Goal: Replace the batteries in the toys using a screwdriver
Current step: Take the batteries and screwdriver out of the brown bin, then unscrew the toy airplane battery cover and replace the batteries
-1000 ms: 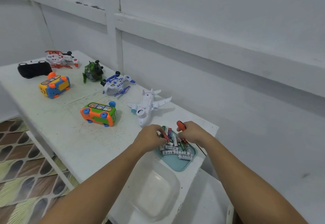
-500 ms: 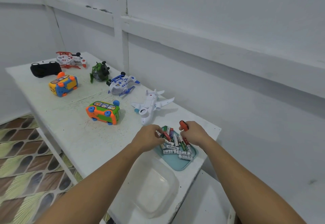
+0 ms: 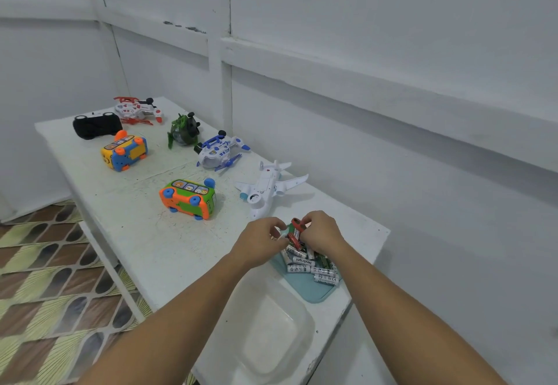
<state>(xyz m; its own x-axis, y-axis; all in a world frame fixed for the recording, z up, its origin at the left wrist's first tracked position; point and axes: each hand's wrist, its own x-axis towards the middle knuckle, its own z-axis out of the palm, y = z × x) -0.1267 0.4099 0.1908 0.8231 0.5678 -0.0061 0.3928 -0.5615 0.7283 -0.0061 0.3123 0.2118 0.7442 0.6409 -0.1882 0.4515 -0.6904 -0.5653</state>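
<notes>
A teal tray point(image 3: 314, 293) near the table's right end holds a pile of white batteries point(image 3: 305, 263). Both hands hover over its far side. My right hand point(image 3: 321, 232) grips a red-handled screwdriver point(image 3: 295, 229) above the pile. My left hand point(image 3: 261, 241) has curled fingers pinching something small at the pile's edge; what it is stays hidden. Just beyond lies a white toy aeroplane point(image 3: 267, 186) on its back. An orange-green toy bus point(image 3: 188, 198) lies to its left.
A clear plastic tub point(image 3: 271, 333) sits at the near table edge. Farther back on the white table point(image 3: 120, 218) lie a blue-white helicopter point(image 3: 220, 152), a green toy point(image 3: 184, 131), a yellow-blue bus point(image 3: 123, 152), a black car point(image 3: 96, 124) and a red-white helicopter point(image 3: 136, 109). A wall runs along the right.
My right hand has moved left towards my left hand, bringing the screwdriver over the batteries. The camera has swung a little to the left.
</notes>
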